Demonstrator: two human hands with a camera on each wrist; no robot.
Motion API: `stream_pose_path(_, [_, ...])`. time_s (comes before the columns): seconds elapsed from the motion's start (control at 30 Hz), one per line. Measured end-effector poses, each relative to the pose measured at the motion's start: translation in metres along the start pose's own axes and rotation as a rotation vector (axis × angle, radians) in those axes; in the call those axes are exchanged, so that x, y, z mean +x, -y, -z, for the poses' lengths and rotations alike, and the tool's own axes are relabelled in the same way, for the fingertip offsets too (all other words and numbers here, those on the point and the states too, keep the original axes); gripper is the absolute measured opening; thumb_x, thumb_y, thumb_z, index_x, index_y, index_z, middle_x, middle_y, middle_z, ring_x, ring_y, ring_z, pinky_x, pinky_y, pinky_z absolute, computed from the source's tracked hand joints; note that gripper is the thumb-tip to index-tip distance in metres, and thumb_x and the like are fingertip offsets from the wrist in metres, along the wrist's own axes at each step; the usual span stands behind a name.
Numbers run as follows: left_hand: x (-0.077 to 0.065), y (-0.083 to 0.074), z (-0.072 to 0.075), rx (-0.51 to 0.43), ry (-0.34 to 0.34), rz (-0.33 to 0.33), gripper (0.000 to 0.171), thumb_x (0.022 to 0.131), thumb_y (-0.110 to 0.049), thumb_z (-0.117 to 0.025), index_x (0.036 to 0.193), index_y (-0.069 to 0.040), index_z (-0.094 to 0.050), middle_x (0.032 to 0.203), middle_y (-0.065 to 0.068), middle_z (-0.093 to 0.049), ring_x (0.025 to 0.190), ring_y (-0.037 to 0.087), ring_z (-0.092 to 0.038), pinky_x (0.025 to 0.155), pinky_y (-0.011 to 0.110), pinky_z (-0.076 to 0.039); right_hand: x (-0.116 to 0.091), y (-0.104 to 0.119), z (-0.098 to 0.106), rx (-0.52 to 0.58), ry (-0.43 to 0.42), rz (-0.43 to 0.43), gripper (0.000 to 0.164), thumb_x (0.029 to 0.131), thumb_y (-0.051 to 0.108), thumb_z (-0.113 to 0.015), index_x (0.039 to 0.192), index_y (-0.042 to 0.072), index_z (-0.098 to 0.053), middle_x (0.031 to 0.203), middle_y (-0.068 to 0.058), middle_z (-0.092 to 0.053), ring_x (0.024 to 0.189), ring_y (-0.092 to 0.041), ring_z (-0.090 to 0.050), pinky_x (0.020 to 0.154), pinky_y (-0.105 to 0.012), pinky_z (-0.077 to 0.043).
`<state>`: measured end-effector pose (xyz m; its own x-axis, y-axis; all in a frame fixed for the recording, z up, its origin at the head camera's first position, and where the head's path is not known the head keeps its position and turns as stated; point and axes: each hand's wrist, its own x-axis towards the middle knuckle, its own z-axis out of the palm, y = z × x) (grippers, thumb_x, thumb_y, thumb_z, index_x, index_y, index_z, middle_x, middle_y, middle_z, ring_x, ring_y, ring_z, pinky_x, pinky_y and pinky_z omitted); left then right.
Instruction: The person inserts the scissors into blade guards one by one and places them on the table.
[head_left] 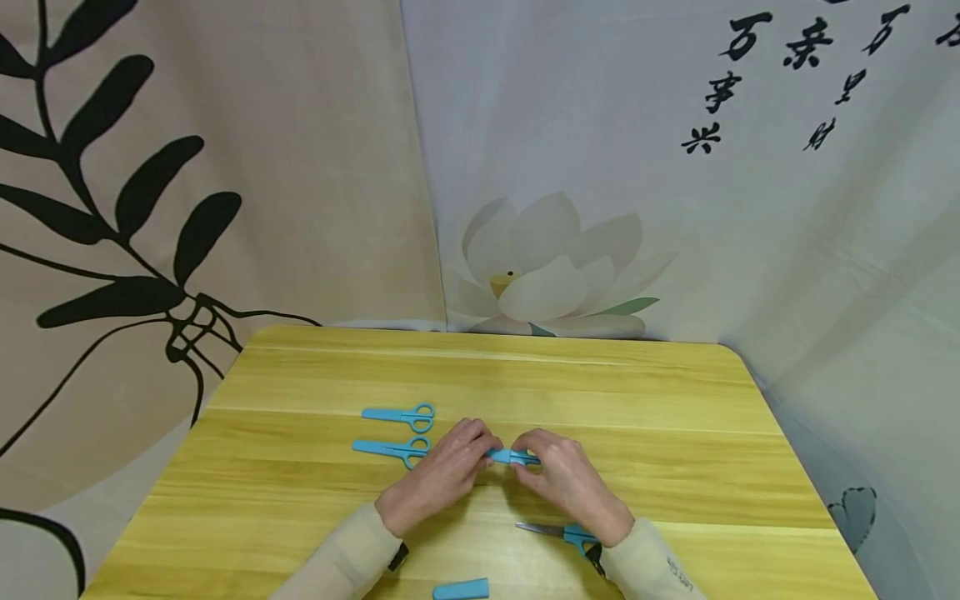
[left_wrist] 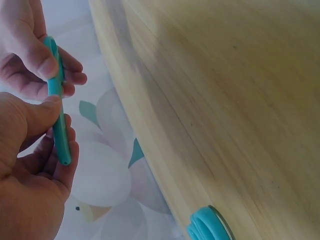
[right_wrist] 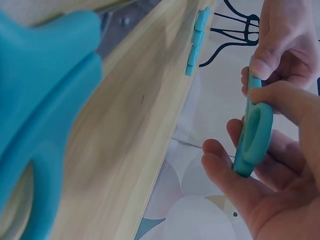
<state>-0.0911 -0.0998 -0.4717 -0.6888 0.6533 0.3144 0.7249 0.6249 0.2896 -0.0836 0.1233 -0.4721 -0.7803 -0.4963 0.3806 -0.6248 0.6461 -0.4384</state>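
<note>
Both hands hold a pair of blue scissors with its blade cover on, above the middle of the table. My left hand pinches the cover end, thumb on one face, as the left wrist view shows. The right hand grips the finger-loop end between thumb and fingers. Below the right wrist lies another pair of scissors, its metal blades bare and pointing left. A loose blue blade cover rests at the bottom of the head view.
Two more covered blue scissors, an upper pair and a lower pair, lie left of the hands; the left hand partly hides the lower one's loops. The wooden table meets printed cloth behind.
</note>
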Motion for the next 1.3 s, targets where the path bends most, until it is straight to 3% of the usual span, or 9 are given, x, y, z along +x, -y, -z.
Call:
stream_pose_path(0.43, [0.000,0.001,-0.003,0.001,-0.027,-0.010,0.011,0.099,-0.011,-0.070,0.110,-0.010,-0.072,0.104,-0.003,-0.059,0.094,0.014,-0.053,0.083,0.024,-0.051,0.000,-0.003,-0.002,0.024,-0.008,0.010,0.018,0.082,0.006,-0.087,0.095,0.007,-0.074,0.102,-0.005,-0.074,0.088,-0.016,-0.073,0.071,-0.027,-0.060])
stream_pose_path(0.7, [-0.001,-0.002,-0.004,0.025,0.025,0.025,0.010,0.101,-0.017,-0.069,0.110,-0.013,-0.072,0.106,-0.003,-0.061,0.095,0.014,-0.056,0.084,0.027,-0.051,-0.004,-0.006,-0.004,0.021,0.024,-0.013,0.020,0.082,0.008,-0.087,0.096,0.009,-0.073,0.100,-0.002,-0.073,0.085,-0.015,-0.072,0.070,-0.024,-0.058])
stream_pose_path(1.0, [-0.002,-0.004,-0.002,0.062,0.000,0.019,0.009,0.099,-0.017,-0.071,0.108,-0.014,-0.072,0.104,-0.003,-0.062,0.094,0.014,-0.055,0.084,0.028,-0.050,-0.006,-0.004,-0.004,0.021,0.026,-0.043,0.020,0.084,0.011,-0.086,0.098,0.012,-0.072,0.103,0.000,-0.071,0.087,-0.015,-0.070,0.071,-0.028,-0.059])
stream_pose_path(1.3, [-0.010,0.000,-0.001,0.032,-0.037,0.007,0.011,0.098,-0.014,-0.074,0.109,-0.013,-0.072,0.106,-0.003,-0.063,0.098,0.015,-0.058,0.086,0.030,-0.052,-0.009,-0.002,0.005,0.050,0.072,-0.122,0.041,0.088,0.028,-0.085,0.122,0.010,-0.070,0.125,-0.001,-0.068,0.106,-0.021,-0.069,0.085,-0.040,-0.059])
